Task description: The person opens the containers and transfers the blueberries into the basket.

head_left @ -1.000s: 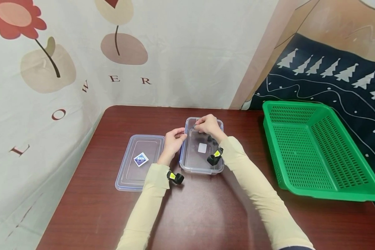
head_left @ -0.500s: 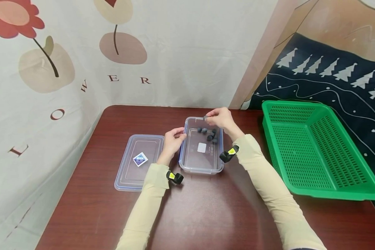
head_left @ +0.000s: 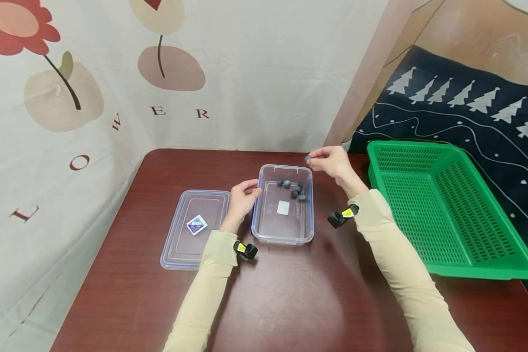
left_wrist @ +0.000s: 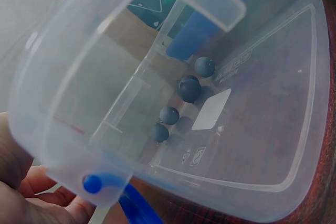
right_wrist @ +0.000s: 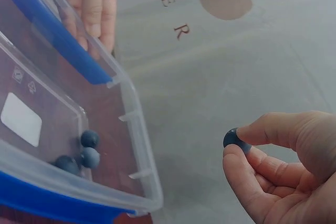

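Observation:
My right hand (head_left: 336,164) pinches a blueberry (right_wrist: 234,139) between thumb and fingertips, just beyond the far right corner of a clear plastic food container (head_left: 268,230) in the head view. Several more blueberries (head_left: 295,194) lie inside that container, towards its far right part. At the container's left side, my left hand (head_left: 243,201) rests against the outer wall near the rim, its thumb and fingers loosely extended. Blue side flaps (right_wrist: 68,35) hang along the container's walls. Left of it lies the clear lid (head_left: 176,244) with a blue-and-white sticker, partly covered by my left forearm.
A large green plastic basket (head_left: 422,268) stands on the right of the dark red table (head_left: 290,303). Behind the table hangs a pale printed cloth (head_left: 264,73), with a navy tree-patterned cloth (head_left: 449,110) at the right.
My right hand has lifted a blueberry out of the container and carried it right, past the far rim, uncovering the other blueberries. My left hand has stayed at the container's side.

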`<state>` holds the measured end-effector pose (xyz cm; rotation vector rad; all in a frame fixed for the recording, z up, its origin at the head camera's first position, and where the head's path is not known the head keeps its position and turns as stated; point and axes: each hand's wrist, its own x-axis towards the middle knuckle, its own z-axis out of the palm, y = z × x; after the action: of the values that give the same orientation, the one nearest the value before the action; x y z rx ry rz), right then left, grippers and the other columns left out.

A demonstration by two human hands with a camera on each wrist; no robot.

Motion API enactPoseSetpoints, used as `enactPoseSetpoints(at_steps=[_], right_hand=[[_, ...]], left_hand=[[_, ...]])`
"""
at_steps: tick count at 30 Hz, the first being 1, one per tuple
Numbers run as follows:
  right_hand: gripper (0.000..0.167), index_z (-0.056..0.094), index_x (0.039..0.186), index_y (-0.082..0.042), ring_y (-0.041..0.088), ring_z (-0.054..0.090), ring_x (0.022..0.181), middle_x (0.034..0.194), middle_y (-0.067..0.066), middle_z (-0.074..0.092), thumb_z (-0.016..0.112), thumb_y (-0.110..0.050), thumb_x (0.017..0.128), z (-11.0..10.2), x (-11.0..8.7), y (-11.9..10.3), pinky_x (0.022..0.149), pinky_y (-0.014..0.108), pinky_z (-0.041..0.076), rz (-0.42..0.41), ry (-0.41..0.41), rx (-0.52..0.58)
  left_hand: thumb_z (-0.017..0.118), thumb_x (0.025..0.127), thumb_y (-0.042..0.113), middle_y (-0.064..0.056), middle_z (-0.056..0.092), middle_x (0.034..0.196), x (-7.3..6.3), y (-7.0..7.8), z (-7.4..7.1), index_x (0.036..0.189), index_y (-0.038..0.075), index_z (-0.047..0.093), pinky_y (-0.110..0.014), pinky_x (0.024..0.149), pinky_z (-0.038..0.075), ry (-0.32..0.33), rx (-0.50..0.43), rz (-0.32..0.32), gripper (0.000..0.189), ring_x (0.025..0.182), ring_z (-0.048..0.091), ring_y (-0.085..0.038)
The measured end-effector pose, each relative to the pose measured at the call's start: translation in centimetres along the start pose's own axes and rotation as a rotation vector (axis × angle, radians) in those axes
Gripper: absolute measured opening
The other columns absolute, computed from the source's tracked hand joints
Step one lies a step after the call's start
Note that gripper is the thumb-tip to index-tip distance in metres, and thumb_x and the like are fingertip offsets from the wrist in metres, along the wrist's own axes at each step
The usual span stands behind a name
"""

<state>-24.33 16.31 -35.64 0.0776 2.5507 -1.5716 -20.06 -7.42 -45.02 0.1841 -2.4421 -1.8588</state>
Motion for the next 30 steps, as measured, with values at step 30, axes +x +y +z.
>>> enactPoseSetpoints(at_steps=[30], right_hand=[[0.032, 0.060, 0.109, 0.010, 0.001, 0.066, 0.068, 0.082, -0.008, 0.064, 0.068, -0.011, 0.085, -9.6, -4.0, 2.8, 0.068, 0.017, 0.053, -0.060, 0.163, 0.112]], left_hand=[[0.064, 0.085, 0.000, -0.021, 0.066, 0.105, 0.0, 0.2, 0.0, 0.114, -0.005, 0.064, -0.032, 0.082, 0.051, -0.005, -0.008, -0.014, 0.029, 0.094, 0.063, -0.029]])
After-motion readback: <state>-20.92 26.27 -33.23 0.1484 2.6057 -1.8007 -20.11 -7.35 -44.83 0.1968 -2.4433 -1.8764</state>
